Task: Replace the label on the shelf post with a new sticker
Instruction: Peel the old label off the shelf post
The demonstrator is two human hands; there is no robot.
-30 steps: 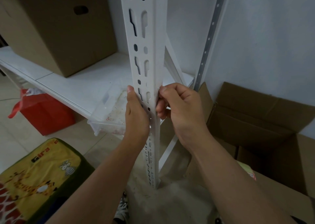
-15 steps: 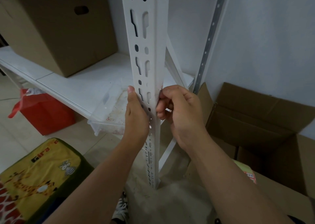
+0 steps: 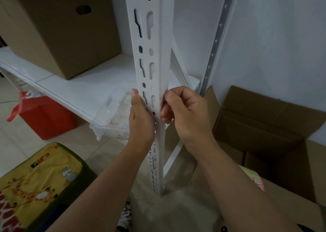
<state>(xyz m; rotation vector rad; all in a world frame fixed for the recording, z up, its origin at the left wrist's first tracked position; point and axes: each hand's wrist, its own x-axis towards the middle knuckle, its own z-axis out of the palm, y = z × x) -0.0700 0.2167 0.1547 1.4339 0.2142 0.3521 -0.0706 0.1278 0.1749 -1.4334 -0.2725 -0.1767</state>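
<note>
A white slotted metal shelf post [image 3: 151, 43] stands upright in the middle of the head view. My left hand [image 3: 141, 118] wraps the post's left face from the side, thumb pointing up along it. My right hand [image 3: 185, 113] is curled against the post's right edge, thumb and fingertips pinched at the corner. Whatever the fingertips pinch is too small and too pale to make out; no label or sticker shows on the post.
A white shelf board [image 3: 84, 88] carries a brown cardboard box [image 3: 58, 28] and a clear plastic tray [image 3: 114, 118]. An open cardboard box [image 3: 264, 126] stands right of the post, a red bag [image 3: 44, 117] and a yellow giraffe-print cushion [image 3: 35, 184] on the floor at left.
My right hand's fingers have curled a little tighter against the post's right edge. My left hand has stayed put.
</note>
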